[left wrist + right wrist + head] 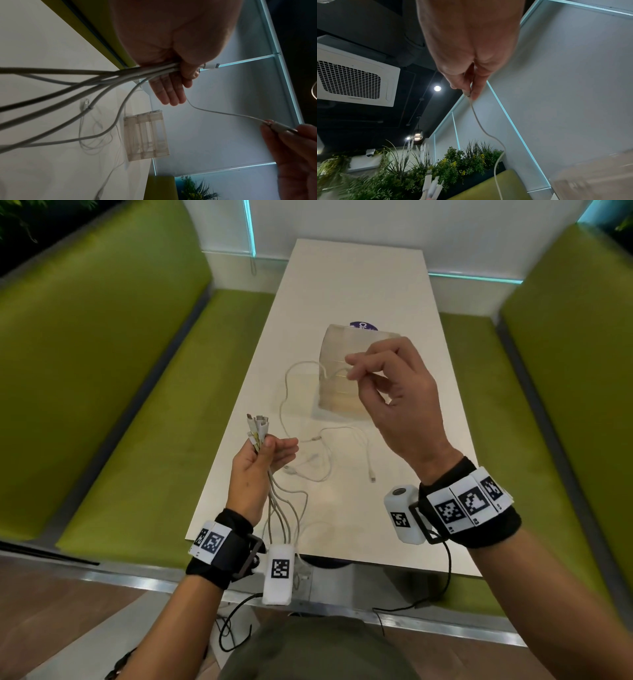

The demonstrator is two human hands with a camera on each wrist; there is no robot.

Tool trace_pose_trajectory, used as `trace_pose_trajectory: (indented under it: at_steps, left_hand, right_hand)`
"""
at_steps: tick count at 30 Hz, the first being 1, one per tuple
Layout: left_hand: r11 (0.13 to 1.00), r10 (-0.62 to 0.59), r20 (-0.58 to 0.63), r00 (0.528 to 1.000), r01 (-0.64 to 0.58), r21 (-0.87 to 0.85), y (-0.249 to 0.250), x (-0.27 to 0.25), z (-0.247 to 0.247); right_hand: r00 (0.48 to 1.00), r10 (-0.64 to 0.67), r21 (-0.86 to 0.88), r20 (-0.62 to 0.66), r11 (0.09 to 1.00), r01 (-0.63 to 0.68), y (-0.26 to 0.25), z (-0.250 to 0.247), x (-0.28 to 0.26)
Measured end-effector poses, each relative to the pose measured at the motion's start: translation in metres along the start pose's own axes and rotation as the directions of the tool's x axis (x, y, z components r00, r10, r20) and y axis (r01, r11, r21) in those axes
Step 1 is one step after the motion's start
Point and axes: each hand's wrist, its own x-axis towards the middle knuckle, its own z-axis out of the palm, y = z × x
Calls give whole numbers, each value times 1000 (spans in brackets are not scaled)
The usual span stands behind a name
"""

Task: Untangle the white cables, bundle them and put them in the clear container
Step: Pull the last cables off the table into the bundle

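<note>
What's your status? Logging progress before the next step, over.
Left hand grips gathered cable ends. Right hand pinches one cable's plug, lifted. Loose cables tangled on table. Clear container empty.

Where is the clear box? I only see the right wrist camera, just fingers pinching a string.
Observer: The clear container stands on the white table, just beyond the right hand that pinches your cable.
Operator: Is anything in it?
Observer: I see nothing inside; loose white cables lie on the table in front of it.
Operator: What does the other hand do?
Observer: The left hand grips a bunch of cable ends, plugs pointing up.
</note>
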Motion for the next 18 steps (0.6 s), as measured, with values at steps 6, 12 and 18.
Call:
trace_pose_trajectory:
  at_steps: [6, 12, 18]
  left_hand:
    - [1000, 10, -14, 1000, -10, -14, -1, -1, 0]
    - [1000, 17, -26, 1000, -17, -13, 1, -2, -1]
    - [1000, -17, 59, 998, 17, -6, 6, -8, 7]
  right_hand:
    - [998, 48, 62, -45, 997, -46, -5, -5, -3]
    - [985, 169, 270, 31, 948, -171, -15, -10, -1]
    - [882, 322, 323, 343, 842, -433, -22, 4, -6]
